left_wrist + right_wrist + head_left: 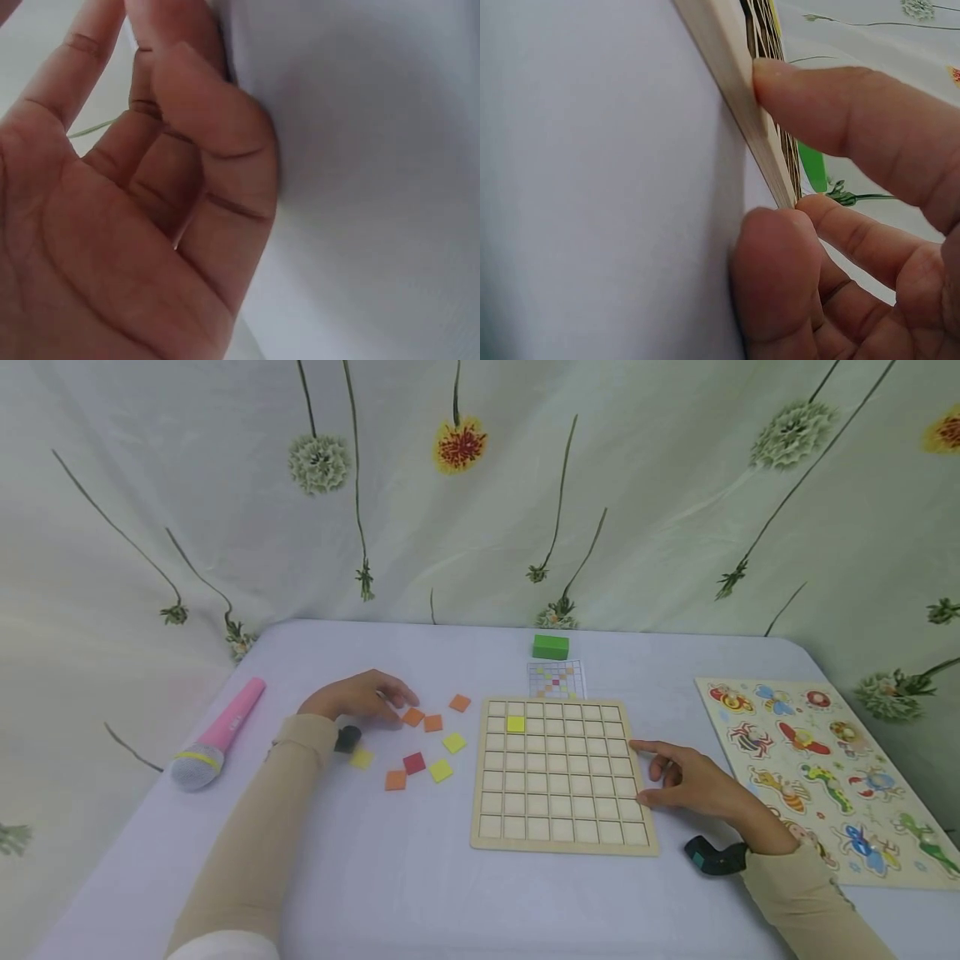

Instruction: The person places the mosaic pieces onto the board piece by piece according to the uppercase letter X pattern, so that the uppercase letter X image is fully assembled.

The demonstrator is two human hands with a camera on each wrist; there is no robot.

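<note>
My left hand [363,695] is over the table at the left, its fingers loosely bent down beside an orange tile [413,717]. In the left wrist view I see no tile in the bent fingers [225,150]; some fingertips are hidden. Several loose orange, yellow and red tiles lie near it, among them a red tile [414,763] and a yellow tile [441,770]. A wooden grid board [562,849] lies flat, with one yellow tile [515,724] in its top row area. My right hand [693,781] touches the board's right edge with thumb and forefinger [817,97].
Behind the board lie a small printed pattern card [556,678] and a green block [551,647]. A pink toy microphone [234,714] lies at the far left. An insect picture puzzle board [738,739] takes up the right side, close to my right forearm.
</note>
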